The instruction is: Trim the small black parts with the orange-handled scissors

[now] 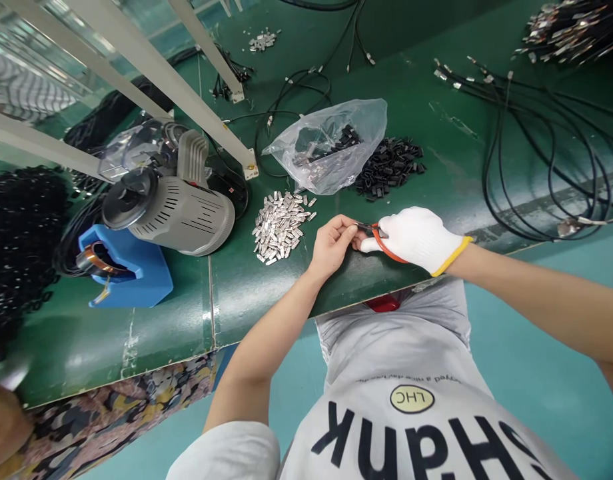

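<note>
My right hand (411,237), in a white knit glove with a yellow cuff, is wrapped round a pair of red-handled pliers (386,249). The dark jaws of the pliers reach left to the fingertips of my bare left hand (335,245). Those left fingers are pinched together at the jaws, and whatever small piece lies between them is hidden. Just beyond my left hand is a pile of small silver metal connector shells (280,227). Behind both hands lie a heap of small black plastic parts (390,167) and a clear plastic bag (331,143) with more black parts inside.
At left stand a grey machine (186,213) and a blue tape holder (141,270). Black cables (551,153) curl across the green table (251,300) at right. White metal posts (156,73) rise at back left. Another person's patterned clothing (136,413) shows at lower left.
</note>
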The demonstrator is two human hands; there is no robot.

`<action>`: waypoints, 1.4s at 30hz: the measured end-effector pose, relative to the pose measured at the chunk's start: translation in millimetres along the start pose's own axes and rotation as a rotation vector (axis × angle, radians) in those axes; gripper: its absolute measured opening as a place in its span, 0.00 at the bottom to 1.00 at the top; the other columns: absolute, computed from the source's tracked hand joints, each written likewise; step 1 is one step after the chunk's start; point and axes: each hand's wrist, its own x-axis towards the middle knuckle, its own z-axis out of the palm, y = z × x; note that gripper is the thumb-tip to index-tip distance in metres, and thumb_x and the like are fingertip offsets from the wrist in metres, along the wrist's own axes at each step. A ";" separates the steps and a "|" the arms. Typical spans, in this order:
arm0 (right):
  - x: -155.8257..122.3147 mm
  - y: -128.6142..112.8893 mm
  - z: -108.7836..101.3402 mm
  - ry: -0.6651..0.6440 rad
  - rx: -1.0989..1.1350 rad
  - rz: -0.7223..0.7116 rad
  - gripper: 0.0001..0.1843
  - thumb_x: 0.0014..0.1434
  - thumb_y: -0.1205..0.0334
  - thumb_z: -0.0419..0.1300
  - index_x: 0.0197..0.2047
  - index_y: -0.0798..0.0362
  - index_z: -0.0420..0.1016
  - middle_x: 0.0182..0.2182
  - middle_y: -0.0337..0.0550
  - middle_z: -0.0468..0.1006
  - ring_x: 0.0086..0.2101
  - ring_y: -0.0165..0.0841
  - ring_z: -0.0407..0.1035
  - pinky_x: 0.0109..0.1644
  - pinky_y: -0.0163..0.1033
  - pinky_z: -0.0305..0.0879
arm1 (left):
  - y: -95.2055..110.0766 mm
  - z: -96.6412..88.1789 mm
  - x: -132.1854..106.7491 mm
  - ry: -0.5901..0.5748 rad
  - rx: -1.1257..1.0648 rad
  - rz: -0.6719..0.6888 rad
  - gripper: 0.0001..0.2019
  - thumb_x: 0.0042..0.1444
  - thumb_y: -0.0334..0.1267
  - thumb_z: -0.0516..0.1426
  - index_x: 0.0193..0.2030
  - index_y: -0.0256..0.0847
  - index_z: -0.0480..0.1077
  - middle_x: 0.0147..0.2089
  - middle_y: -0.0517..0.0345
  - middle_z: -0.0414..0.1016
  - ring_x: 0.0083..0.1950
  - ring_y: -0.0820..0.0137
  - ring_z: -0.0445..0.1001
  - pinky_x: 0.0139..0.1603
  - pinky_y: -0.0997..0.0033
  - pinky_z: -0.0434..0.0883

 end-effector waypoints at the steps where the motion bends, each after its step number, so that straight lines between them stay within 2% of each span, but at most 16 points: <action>1: -0.6 -0.4 -0.4 -0.005 0.001 -0.001 0.44 0.65 0.25 0.42 0.39 0.57 0.81 0.35 0.58 0.82 0.40 0.49 0.77 0.40 0.44 0.60 | -0.2 -0.1 0.1 -0.003 0.001 -0.001 0.21 0.59 0.56 0.65 0.39 0.38 0.70 0.29 0.57 0.79 0.27 0.75 0.73 0.32 0.73 0.71; 5: -3.8 -1.9 1.4 -0.033 0.012 0.019 0.46 0.66 0.25 0.39 0.40 0.58 0.81 0.36 0.60 0.82 0.41 0.49 0.77 0.41 0.44 0.60 | -1.1 -0.2 0.2 -0.004 0.020 0.006 0.20 0.60 0.55 0.64 0.39 0.38 0.70 0.30 0.57 0.79 0.28 0.75 0.74 0.33 0.73 0.72; 10: -10.6 -1.7 12.2 0.101 -0.066 -0.011 0.44 0.69 0.31 0.37 0.43 0.62 0.79 0.35 0.63 0.81 0.38 0.50 0.76 0.42 0.46 0.58 | -1.9 1.5 -0.6 -0.008 0.051 0.038 0.18 0.61 0.54 0.63 0.39 0.38 0.71 0.32 0.56 0.80 0.29 0.74 0.75 0.34 0.72 0.73; 12: -12.0 -1.3 12.4 0.117 -0.082 -0.029 0.44 0.69 0.31 0.37 0.42 0.62 0.79 0.35 0.62 0.81 0.37 0.50 0.76 0.42 0.47 0.58 | -1.6 2.5 -1.3 -0.009 0.059 0.045 0.18 0.62 0.53 0.63 0.39 0.38 0.71 0.32 0.56 0.80 0.29 0.74 0.75 0.34 0.72 0.73; 16: -8.9 -1.8 4.1 0.048 -0.035 -0.019 0.44 0.65 0.26 0.40 0.38 0.57 0.80 0.32 0.57 0.81 0.35 0.47 0.76 0.39 0.44 0.58 | -0.8 3.4 -2.4 -0.015 0.106 0.034 0.17 0.62 0.52 0.63 0.40 0.38 0.72 0.31 0.57 0.79 0.28 0.75 0.73 0.33 0.74 0.70; 19: -5.3 -2.6 -1.4 0.010 -0.034 -0.030 0.45 0.64 0.24 0.41 0.38 0.56 0.81 0.32 0.56 0.81 0.35 0.46 0.76 0.38 0.43 0.58 | -0.7 3.0 -2.6 -0.019 0.125 0.031 0.17 0.61 0.52 0.63 0.40 0.38 0.73 0.30 0.58 0.79 0.28 0.75 0.73 0.33 0.75 0.70; 24: -5.8 -3.2 -2.7 -0.011 -0.065 -0.020 0.45 0.66 0.26 0.39 0.41 0.58 0.81 0.37 0.59 0.82 0.39 0.48 0.77 0.42 0.45 0.60 | -1.1 2.5 -2.5 -0.012 0.127 0.030 0.17 0.61 0.53 0.64 0.39 0.38 0.72 0.29 0.58 0.78 0.27 0.75 0.72 0.32 0.74 0.70; 31: -11.2 -4.4 -9.6 -0.083 0.016 -0.021 0.42 0.69 0.30 0.40 0.46 0.57 0.82 0.42 0.60 0.82 0.45 0.48 0.76 0.46 0.45 0.60 | -3.1 2.3 -1.0 0.011 0.100 0.030 0.18 0.60 0.53 0.65 0.38 0.39 0.72 0.30 0.58 0.79 0.28 0.75 0.73 0.32 0.74 0.71; 36: -8.1 -4.3 3.4 -0.009 0.013 0.041 0.48 0.66 0.25 0.36 0.43 0.58 0.82 0.39 0.60 0.82 0.42 0.51 0.77 0.43 0.46 0.61 | -2.9 2.4 -0.1 0.008 0.090 0.014 0.17 0.60 0.52 0.65 0.39 0.39 0.71 0.31 0.57 0.80 0.28 0.75 0.73 0.33 0.74 0.71; 42: -7.3 -3.7 11.4 0.013 0.026 0.051 0.48 0.66 0.25 0.37 0.43 0.58 0.82 0.38 0.61 0.82 0.41 0.50 0.77 0.43 0.46 0.61 | -0.8 3.5 -0.2 0.011 0.073 0.014 0.17 0.60 0.52 0.64 0.38 0.39 0.70 0.32 0.57 0.80 0.28 0.75 0.73 0.33 0.74 0.72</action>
